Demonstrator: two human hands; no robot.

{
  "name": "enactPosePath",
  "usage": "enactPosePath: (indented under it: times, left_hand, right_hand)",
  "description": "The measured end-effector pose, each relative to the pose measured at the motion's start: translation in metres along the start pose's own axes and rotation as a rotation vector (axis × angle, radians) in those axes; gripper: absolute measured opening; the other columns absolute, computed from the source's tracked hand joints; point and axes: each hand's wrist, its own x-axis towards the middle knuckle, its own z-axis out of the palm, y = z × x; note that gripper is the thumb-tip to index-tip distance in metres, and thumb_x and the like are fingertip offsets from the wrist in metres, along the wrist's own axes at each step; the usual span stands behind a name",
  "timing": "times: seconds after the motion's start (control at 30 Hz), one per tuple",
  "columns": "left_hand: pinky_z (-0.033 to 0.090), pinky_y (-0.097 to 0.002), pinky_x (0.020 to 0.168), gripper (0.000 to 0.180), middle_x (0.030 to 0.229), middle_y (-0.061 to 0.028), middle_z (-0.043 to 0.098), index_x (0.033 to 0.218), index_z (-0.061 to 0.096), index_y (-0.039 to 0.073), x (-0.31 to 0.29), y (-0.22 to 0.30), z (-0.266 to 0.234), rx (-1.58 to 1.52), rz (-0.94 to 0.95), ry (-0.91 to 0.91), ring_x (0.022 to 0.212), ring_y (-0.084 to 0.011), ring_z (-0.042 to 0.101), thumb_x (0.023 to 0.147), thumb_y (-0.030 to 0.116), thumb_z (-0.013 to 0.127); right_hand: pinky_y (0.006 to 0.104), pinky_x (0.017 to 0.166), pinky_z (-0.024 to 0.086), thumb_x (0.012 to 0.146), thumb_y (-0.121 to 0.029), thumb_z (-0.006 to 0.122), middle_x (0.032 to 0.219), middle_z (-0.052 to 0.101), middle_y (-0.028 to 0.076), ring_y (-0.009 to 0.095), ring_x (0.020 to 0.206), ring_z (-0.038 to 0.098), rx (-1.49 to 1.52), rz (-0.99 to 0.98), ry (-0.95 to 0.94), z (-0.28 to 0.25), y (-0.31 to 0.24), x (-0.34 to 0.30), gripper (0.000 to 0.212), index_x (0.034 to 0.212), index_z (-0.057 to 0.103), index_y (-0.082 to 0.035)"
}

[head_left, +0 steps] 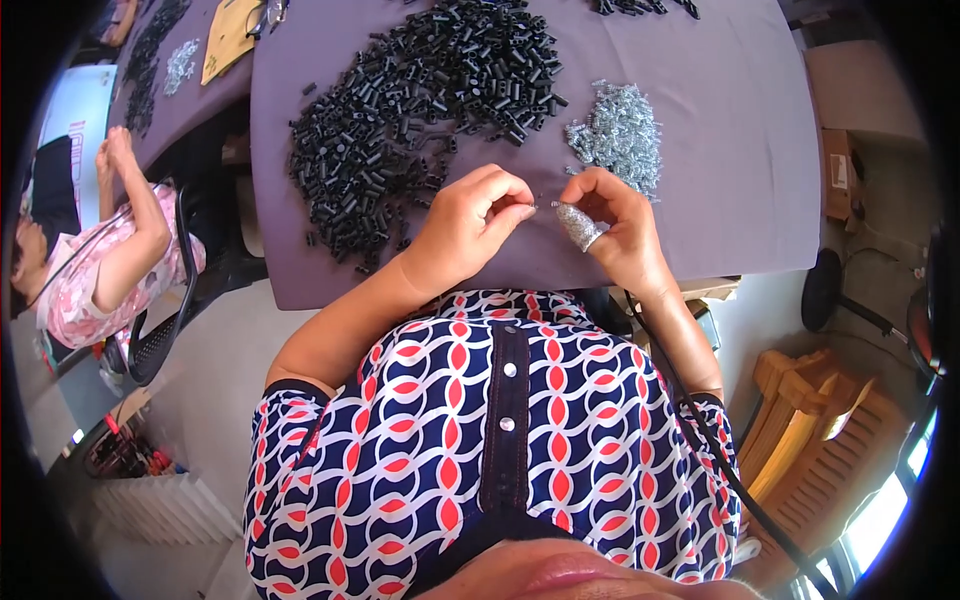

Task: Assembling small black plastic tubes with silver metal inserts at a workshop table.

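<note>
Both my hands are raised over the near edge of the purple-grey cloth, fingertips facing each other with a narrow gap between them. My left hand (468, 222) is closed in a pinch of thumb and forefinger; whatever is in it is too small to name. My right hand (625, 235) also pinches, and a tiny silver metal piece (556, 205) shows at its fingertips. Shiny silver wrapping (579, 228) covers the right thumb. Just beyond that hand lies a heap of small silver metal pieces (620, 135). A large spread of short black cylindrical parts (430, 95) reaches from beside my left forearm to the far side.
The cloth-covered table (730, 200) ends just in front of my body. At left, a person in a pink patterned top (125, 255) sits at another table holding more black and silver parts and a yellow envelope (229, 38). Yellow-brown slatted furniture (810, 420) stands at lower right.
</note>
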Motion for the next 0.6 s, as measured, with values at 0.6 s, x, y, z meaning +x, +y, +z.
enactPosePath:
  times: [0.6]
  left_hand:
    - [0.052,-0.0390,0.080,0.013,0.097,-0.0096,0.064,0.098,0.068,0.005,0.017,-0.016,-0.061,0.764,0.148,0.158,0.093,-0.0309,0.063,0.086,0.011,0.069]
  right_hand:
    - [0.0350,0.070,0.051,0.081,0.003,0.067,0.099,0.061,0.012,0.026,0.082,0.063,-0.357,-0.202,-0.214,0.014,-0.007,0.026,0.019,0.096,0.057,-0.002]
